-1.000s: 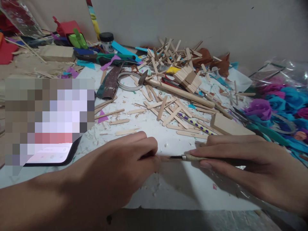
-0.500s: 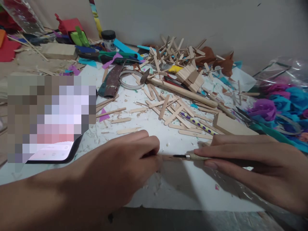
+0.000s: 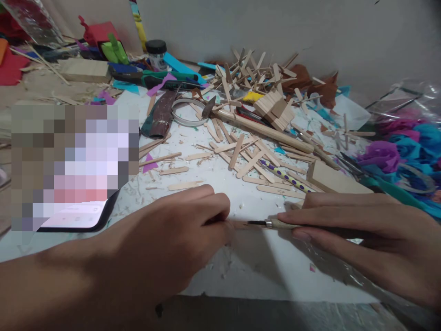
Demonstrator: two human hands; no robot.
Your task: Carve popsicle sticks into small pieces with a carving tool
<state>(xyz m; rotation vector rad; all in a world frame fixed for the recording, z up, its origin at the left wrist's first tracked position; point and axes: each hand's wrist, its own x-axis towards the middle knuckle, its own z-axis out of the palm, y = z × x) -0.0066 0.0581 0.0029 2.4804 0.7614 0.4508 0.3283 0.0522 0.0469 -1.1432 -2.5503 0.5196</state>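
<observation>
My left hand (image 3: 203, 225) is closed in a pinch on a popsicle stick (image 3: 240, 225), most of which its fingers cover. My right hand (image 3: 358, 243) grips a carving tool (image 3: 280, 224) with a pale wooden handle, a metal collar and a thin dark blade. The blade lies along the stick, its tip a little right of my left fingers. Both hands are low over a white sheet (image 3: 248, 280) with small shavings on it. The handle's rear end is hidden under my right hand.
Loose popsicle sticks (image 3: 253, 161) lie beyond my hands, near a hammer (image 3: 262, 128), a tape roll (image 3: 174, 112) and wood blocks (image 3: 337, 179). A phone (image 3: 99, 223), partly pixelated, stands left. Crepe-paper flowers (image 3: 379, 154) and scissors (image 3: 351, 165) are on the right.
The view has shifted very slightly. Both hands keep nearly the same pose, with the blade still against the stick.
</observation>
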